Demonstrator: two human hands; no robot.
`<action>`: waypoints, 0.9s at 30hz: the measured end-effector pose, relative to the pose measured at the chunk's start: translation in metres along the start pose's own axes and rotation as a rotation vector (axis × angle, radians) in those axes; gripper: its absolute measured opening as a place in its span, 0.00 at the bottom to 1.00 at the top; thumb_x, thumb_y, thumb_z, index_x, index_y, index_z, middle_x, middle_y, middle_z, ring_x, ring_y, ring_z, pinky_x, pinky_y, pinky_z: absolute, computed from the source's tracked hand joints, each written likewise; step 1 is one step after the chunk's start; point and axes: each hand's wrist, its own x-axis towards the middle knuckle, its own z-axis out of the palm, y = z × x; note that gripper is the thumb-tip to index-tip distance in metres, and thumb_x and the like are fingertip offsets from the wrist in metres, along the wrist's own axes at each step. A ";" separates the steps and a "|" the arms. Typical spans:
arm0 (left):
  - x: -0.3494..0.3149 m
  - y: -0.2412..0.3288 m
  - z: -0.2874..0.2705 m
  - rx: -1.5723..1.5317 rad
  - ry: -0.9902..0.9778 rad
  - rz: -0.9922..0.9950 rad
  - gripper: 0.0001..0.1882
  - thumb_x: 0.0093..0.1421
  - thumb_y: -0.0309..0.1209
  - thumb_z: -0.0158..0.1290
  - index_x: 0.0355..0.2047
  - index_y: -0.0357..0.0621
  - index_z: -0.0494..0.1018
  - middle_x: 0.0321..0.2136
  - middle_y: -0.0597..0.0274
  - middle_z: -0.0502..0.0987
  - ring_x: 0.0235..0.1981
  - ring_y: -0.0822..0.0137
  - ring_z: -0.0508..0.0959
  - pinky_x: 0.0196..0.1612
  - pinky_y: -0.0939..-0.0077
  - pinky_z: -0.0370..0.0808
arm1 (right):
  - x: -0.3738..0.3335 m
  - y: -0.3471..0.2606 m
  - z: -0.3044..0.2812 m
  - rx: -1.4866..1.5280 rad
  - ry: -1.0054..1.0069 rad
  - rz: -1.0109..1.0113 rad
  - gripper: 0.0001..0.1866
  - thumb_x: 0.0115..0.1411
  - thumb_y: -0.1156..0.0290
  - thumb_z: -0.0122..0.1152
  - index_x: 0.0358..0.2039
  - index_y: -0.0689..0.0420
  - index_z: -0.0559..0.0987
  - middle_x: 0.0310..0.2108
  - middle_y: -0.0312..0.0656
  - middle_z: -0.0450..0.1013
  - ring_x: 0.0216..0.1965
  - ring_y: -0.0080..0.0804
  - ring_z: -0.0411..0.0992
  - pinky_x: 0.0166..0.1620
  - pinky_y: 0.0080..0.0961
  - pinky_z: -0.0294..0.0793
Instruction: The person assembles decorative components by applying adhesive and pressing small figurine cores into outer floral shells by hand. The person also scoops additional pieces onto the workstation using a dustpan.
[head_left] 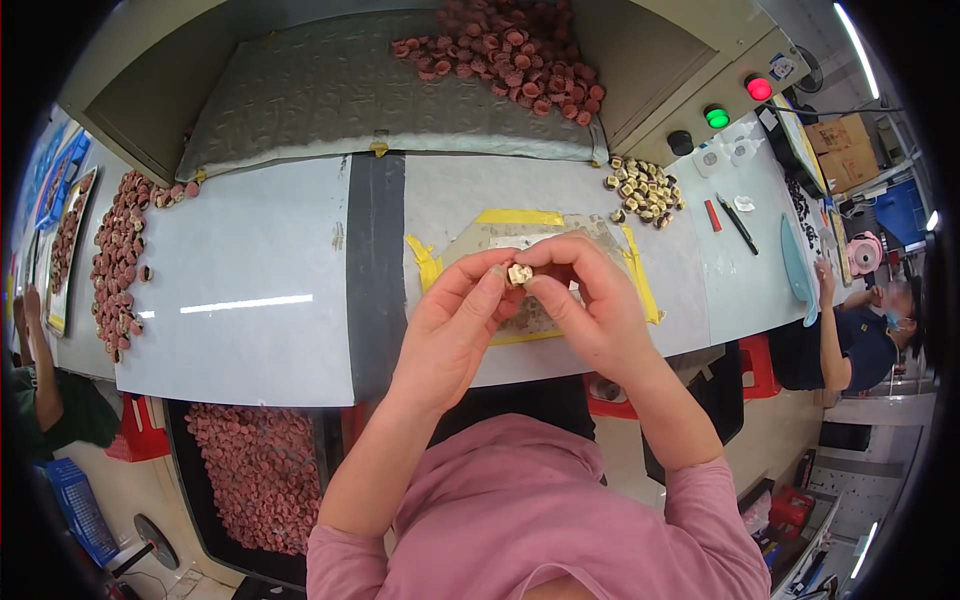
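Between the fingertips of both hands is a small cream-coloured piece with dark marks. My left hand pinches it from the left, thumb and fingers closed. From the right, my right hand grips it with thumb and forefinger. Both hands are above a worn work mat edged with yellow tape. Beyond my right hand lies a pile of similar cream-and-dark pieces. Part of the held piece is hidden by my fingers.
Pink cup-shaped pieces heap inside the machine opening ahead. More pink pieces line the table's left side, and a black crate full of them stands below. A pen lies at right. People work on both sides, one in a dark shirt.
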 end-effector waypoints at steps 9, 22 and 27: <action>-0.004 -0.010 0.006 0.439 0.091 0.314 0.12 0.64 0.25 0.47 0.47 0.37 0.69 0.41 0.63 0.73 0.43 0.76 0.72 0.47 0.82 0.69 | -0.001 0.007 0.007 -0.494 0.115 -0.418 0.13 0.49 0.83 0.61 0.37 0.59 0.72 0.31 0.42 0.70 0.32 0.39 0.69 0.34 0.30 0.71; -0.004 -0.005 0.006 0.357 -0.014 0.101 0.16 0.66 0.30 0.43 0.52 0.39 0.66 0.38 0.65 0.73 0.41 0.78 0.71 0.43 0.83 0.70 | -0.004 -0.011 -0.005 -0.351 -0.015 -0.267 0.15 0.48 0.76 0.66 0.37 0.58 0.73 0.33 0.40 0.70 0.36 0.37 0.69 0.38 0.28 0.70; -0.005 -0.003 0.006 0.326 -0.024 0.102 0.25 0.67 0.34 0.41 0.61 0.42 0.52 0.35 0.64 0.73 0.35 0.78 0.70 0.42 0.82 0.69 | 0.004 0.003 -0.009 -0.201 -0.159 -0.232 0.15 0.48 0.71 0.67 0.37 0.56 0.74 0.34 0.39 0.69 0.38 0.35 0.68 0.40 0.28 0.69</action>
